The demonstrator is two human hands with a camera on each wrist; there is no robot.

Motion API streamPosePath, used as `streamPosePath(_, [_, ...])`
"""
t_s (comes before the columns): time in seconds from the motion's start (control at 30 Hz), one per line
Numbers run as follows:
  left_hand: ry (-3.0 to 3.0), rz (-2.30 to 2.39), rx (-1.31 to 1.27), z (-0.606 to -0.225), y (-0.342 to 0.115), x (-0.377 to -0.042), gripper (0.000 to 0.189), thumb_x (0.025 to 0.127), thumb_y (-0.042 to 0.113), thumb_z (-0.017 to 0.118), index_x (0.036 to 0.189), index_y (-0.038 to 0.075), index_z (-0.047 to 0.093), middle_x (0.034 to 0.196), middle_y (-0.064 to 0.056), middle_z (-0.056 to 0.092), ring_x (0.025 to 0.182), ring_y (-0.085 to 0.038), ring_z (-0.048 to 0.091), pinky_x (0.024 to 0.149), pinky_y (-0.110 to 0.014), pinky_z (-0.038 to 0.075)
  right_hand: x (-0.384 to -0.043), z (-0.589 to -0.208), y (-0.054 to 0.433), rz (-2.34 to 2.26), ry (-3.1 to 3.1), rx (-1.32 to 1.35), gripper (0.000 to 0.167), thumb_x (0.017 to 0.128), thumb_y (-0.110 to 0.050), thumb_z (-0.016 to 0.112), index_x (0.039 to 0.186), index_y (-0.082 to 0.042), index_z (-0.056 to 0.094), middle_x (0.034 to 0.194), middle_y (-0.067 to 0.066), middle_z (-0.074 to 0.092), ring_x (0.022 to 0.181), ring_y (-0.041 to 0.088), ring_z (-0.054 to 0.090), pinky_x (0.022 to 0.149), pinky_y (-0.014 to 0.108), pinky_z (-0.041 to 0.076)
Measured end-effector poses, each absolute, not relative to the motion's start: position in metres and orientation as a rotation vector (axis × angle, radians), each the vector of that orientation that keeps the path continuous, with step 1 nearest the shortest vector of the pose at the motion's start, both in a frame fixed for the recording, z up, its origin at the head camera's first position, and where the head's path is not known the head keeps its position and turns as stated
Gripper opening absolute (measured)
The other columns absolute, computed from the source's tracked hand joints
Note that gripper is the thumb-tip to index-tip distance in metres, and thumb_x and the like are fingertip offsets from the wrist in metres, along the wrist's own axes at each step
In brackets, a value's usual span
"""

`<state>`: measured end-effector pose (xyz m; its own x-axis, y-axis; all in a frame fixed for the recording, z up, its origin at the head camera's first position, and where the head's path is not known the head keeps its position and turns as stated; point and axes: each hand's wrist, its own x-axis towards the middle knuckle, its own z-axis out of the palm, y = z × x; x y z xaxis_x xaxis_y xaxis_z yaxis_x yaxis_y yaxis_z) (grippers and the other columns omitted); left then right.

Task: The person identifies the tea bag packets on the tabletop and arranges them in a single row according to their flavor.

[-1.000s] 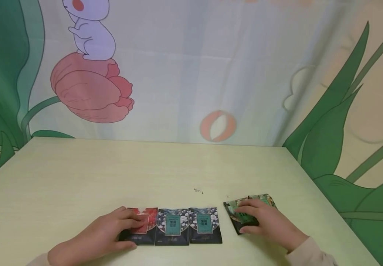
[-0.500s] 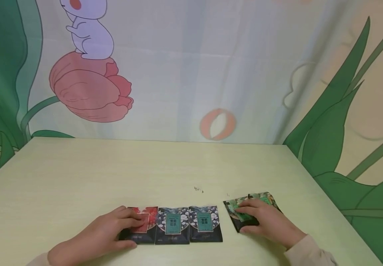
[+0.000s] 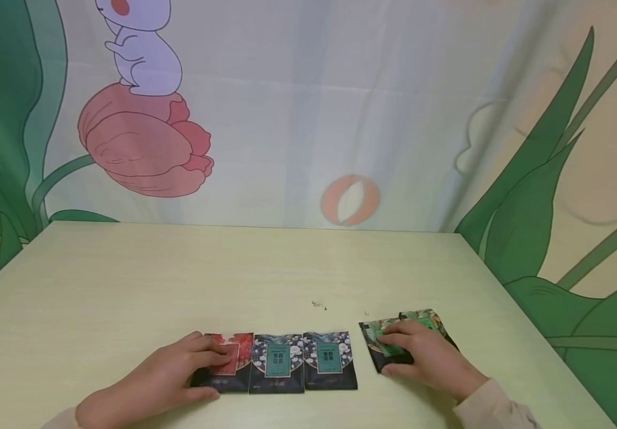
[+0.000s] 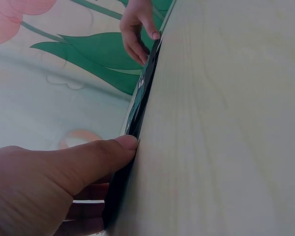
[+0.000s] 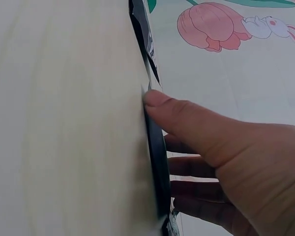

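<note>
In the head view, several flat tea packets lie on the table. My left hand [image 3: 171, 372] rests on a red and black tea packet [image 3: 244, 354] at the left end of a row, fingers over its face and thumb at its near edge. Beside it lie two blue floral tea packets, a middle one [image 3: 277, 360] and a right one [image 3: 330, 360]. Further right, my right hand [image 3: 429, 354] lies over two green tea packets, a left one [image 3: 371, 333] and a right one [image 3: 434, 319], partly hiding both. Its thumb [image 5: 160, 98] touches a packet's near edge in the right wrist view.
The pale wooden table [image 3: 206, 268] reaches back to a printed curtain [image 3: 265, 119] with a rabbit, flowers and leaves. A small dark mark [image 3: 318, 305] shows on the tabletop behind the row. A narrow gap separates the row from the green packets.
The head view shifts slightly. Both hands stay on their packets, and the row keeps its arrangement.
</note>
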<state>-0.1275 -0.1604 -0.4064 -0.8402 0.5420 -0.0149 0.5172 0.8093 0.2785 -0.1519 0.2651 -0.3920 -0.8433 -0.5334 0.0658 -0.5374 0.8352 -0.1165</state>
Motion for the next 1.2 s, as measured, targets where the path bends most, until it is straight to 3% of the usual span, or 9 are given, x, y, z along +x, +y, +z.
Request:
streamPosePath(0.7, [2.892, 0.415, 0.826, -0.406, -0.161, -0.126, 0.057, 0.074, 0.056, 0.074, 0.119, 0.021, 0.069, 0.125, 0.003, 0.060, 0.115, -0.018, 0.053, 0.090, -0.042, 0.055, -0.146, -0.397, 0.253, 0.165, -2.901, 0.929, 0.055, 0.079, -0.060, 0.065, 0.110, -0.016, 0.072, 0.109, -0.002, 0.063, 0.100, 0.017, 0.058, 0.085, 0.038, 0.053])
streamPosePath(1.2, [2.893, 0.412, 0.844, -0.406, -0.161, -0.126, 0.056, 0.074, 0.055, 0.074, 0.119, 0.021, 0.069, 0.122, 0.004, 0.061, 0.113, -0.018, 0.054, 0.091, -0.043, 0.054, -0.142, -0.396, 0.245, 0.154, -2.937, 0.919, 0.052, 0.078, -0.057, 0.069, 0.110, -0.016, 0.072, 0.109, -0.004, 0.064, 0.101, 0.016, 0.060, 0.089, 0.039, 0.052])
